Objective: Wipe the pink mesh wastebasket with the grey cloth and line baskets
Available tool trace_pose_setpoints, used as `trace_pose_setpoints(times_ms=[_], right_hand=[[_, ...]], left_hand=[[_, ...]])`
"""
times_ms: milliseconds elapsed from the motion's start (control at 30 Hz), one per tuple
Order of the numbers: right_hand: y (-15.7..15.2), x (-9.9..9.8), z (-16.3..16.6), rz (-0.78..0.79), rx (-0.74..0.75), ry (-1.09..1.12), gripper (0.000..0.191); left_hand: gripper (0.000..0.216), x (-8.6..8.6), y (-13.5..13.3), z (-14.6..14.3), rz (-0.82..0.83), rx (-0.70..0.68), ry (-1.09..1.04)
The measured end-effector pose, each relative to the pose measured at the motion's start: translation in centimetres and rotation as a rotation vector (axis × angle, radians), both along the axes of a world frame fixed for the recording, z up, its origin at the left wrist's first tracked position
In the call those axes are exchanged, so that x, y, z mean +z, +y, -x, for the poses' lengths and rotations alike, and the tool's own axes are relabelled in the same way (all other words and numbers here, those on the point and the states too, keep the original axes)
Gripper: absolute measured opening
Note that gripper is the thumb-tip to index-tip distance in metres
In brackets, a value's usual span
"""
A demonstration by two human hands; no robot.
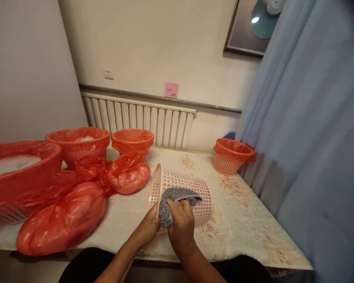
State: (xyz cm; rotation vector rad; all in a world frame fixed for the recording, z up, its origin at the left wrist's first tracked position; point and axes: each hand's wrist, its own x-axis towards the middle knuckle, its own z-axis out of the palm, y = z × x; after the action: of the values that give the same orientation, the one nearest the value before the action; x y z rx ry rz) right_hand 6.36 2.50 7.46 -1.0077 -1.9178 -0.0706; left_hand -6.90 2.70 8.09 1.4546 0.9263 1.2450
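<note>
Closest of all, two black-clad knees (pixel 87 265) below the near edge of the table (pixel 233 236). Then, just over that edge, straight into the action: gripping the near side of a pink basket's (pixel 191 182) rim with the left hand (pixel 147 230), partly hidden. Clutching a bunched grey cloth (pixel 177 196) in the right hand (pixel 183 224), curled tight, and holding it against the side of that basket, close by the rim. Found near the middle of the table, tipped over, with mouth toward the left end and base toward the right edge.

Across to the left end: packed with three red-lined baskets (pixel 93 149), showing something white (pixel 13 165) in two of them, plus two plump red bags (pixel 66 220), one right at the near edge. Away to the far right corner, just beside a blue curtain (pixel 312 137), for one lone red basket (pixel 228 161). Up past the far edge, above a radiator (pixel 141 118), to a pink note (pixel 171 90) on the wall (pixel 153 39): marked with dark handwriting in two short lines, too small to read.
</note>
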Motion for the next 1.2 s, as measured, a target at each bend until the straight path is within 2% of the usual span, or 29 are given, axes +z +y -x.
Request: trace_pose_setpoints(times_ms=[133, 300, 367, 433, 533, 633, 733, 900, 1100, 1200], right_hand=[[1.5, 2.5, 1.1, 0.008, -0.016, -0.085, 0.045], [3.9, 5.7, 1.2, 0.043, -0.093, -0.154, 0.046], [4.3, 6.2, 1.2, 0.052, -0.112, -0.182, 0.043], [4.0, 6.2, 1.2, 0.052, -0.126, -0.206, 0.041], [2.9, 5.8, 0.9, 0.038, -0.127, -0.221, 0.037], [1.7, 5.3, 0.2, 0.021, -0.093, -0.214, 0.038], [1.6, 4.8, -1.1, 0.009, -0.081, -0.226, 0.042], [4.0, 2.7, -5.7, 0.014, -0.14, -0.259, 0.043], [7.1, -1.3, -13.9, 0.119, -0.504, -0.156, 0.046], [6.6, -2.4, -14.8, 0.145, -0.56, -0.114, 0.047]], left_hand=[[0.043, -1.9, -0.3, 0.3, -0.033, 0.02, 0.054], [0.052, -4.9, -0.9, 0.8, -0.031, 0.022, 0.115], [0.051, -5.4, -1.1, 0.9, -0.022, 0.003, 0.118], [0.05, -5.0, -1.1, 0.7, -0.009, -0.045, 0.089], [0.05, -3.0, -0.8, -0.2, 0.01, -0.065, -0.001], [0.046, -0.4, -0.4, -1.5, 0.003, 0.104, -0.051], [0.051, 1.1, -0.3, -2.1, 0.005, 0.126, -0.073], [0.059, 0.8, -0.5, -1.4, 0.071, 0.093, -0.021], [0.058, 0.5, -0.2, -1.1, 0.075, 0.085, 0.019], [0.057, 0.4, 0.2, -1.0, 0.04, 0.081, 0.061]])
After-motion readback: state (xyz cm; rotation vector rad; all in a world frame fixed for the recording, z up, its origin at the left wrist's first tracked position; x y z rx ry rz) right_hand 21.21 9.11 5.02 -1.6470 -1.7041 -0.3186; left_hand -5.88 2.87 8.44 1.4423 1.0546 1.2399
